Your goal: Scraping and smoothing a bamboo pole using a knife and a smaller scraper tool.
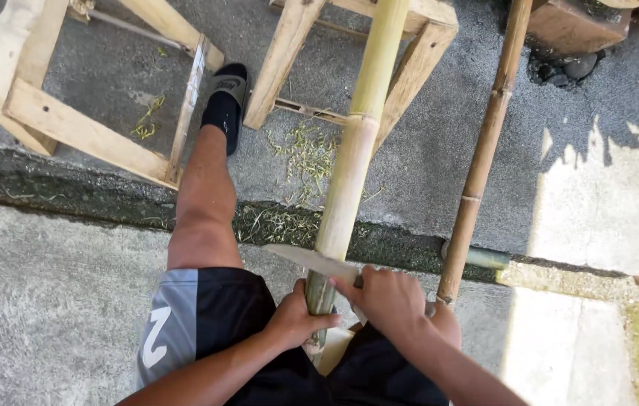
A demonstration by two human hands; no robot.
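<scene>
Outdoor concrete ground (49, 301), rough grey, with a dark mossy seam running across and a sunlit patch at right. Green bamboo pole (351, 158) runs from the person's lap up and away, its far end resting on a wooden frame (417, 45); lower section looks pale and scraped, upper section greener. Left hand (298, 316) is wrapped closed around the pole's near end, just below the blade. Right hand (387, 301) is closed on the handle of a knife (312, 259); the grip itself is hidden under the fingers. Blade lies flat across the pole, touching it, tip pointing to the person's left. Thin green shavings (301, 162) scattered on the ground under the pole, near the frame's foot. Second, browner bamboo pole (481, 162) lies beside the first, on its right, apart from it. Another wooden frame (71, 113) sits at left. Person's left leg is stretched forward, foot in a black sock and sandal (228, 94) between the two frames.
</scene>
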